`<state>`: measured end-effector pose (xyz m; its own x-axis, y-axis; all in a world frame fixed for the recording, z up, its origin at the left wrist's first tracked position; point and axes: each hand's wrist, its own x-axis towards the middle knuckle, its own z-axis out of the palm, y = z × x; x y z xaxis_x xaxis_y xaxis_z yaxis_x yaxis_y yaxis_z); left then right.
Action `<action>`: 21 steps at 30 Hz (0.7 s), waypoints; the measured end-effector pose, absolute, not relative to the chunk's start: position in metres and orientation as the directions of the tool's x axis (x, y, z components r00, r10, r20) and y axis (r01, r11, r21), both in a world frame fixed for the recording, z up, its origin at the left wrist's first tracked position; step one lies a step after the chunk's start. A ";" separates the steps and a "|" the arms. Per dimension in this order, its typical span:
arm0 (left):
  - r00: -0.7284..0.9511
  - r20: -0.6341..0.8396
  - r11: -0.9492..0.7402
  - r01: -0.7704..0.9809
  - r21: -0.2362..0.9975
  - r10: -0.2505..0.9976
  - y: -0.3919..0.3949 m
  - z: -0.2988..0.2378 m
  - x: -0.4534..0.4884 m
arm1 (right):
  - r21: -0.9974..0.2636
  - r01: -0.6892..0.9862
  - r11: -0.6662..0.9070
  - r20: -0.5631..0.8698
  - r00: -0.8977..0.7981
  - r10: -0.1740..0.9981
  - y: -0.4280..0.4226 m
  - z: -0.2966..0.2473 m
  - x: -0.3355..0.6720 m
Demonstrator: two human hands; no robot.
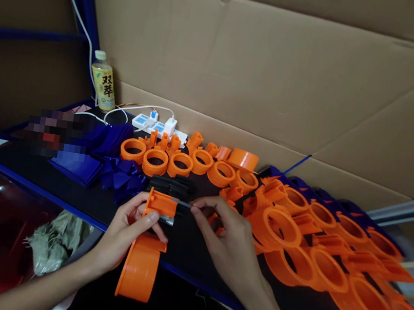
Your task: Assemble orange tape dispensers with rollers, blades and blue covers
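My left hand [121, 235] grips an orange plastic part [143, 254], a round cup with a flat bracket on top, held over the front edge of the black table [193, 249]. My right hand [231, 241] pinches a thin grey metal pin [181, 203] whose left end meets the bracket. The fingers of both hands are closed. Behind the bracket lie a few small black pieces [171, 185].
Several orange rings [155, 162] stand in a row at the back and many more orange parts [328, 256] cover the right side. Blue plastic pieces [112, 161] lie at the left. A drink bottle [103, 81] and a white power strip [157, 126] stand against the cardboard wall [266, 70].
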<state>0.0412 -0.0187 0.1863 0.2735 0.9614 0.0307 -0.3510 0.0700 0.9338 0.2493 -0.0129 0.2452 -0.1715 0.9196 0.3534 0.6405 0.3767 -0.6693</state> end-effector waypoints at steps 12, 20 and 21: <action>0.336 -0.102 0.214 -0.315 0.925 0.936 -0.020 0.185 0.045 | -0.575 0.643 0.505 0.445 -0.272 0.853 -0.001 0.238 0.240; 0.212 -0.184 0.263 -0.449 0.854 0.960 -0.015 0.191 0.031 | -0.254 0.874 0.415 0.295 -0.339 0.893 0.006 0.216 0.246; 0.208 -0.190 0.267 -0.457 0.849 0.960 -0.014 0.190 0.030 | -0.220 0.883 0.414 0.295 -0.344 0.891 0.005 0.212 0.246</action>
<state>0.0301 -0.0138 0.1900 0.2076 0.9595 -0.1903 -0.4567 0.2671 0.8486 0.2462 0.0050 0.2121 -0.3442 0.8914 0.2949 0.8834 0.4138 -0.2198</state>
